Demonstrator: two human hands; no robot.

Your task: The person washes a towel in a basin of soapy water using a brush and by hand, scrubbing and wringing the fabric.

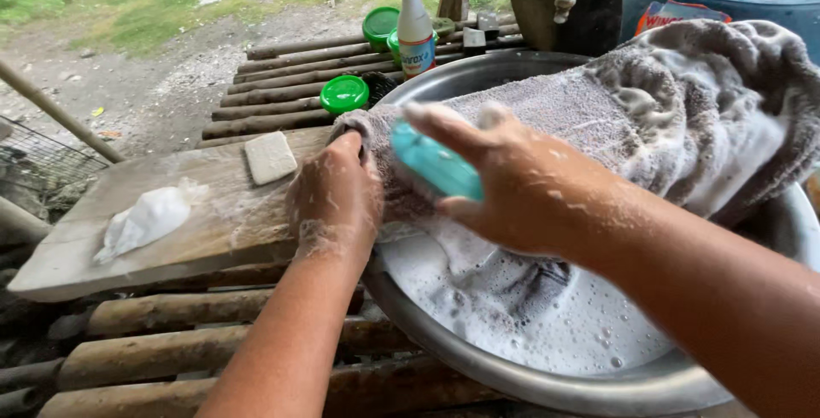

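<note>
The left hand (335, 196), soapy, is closed in a fist on the edge of one grey towel (598, 119), pinning it where the wooden board (77, 247) meets one metal basin (530, 380). The right hand (521, 183), just beside it and over the towel, grips one turquoise scrub brush (434, 164) between thumb and curled fingers, bristles against the cloth. Below both hands, suds fill the basin. Left of the left hand lie one white soap bar (270, 157) and one crumpled plastic bag (145, 220). Beyond it stand one red-capped bottle (415, 29) and three green lids (344, 93).
</note>
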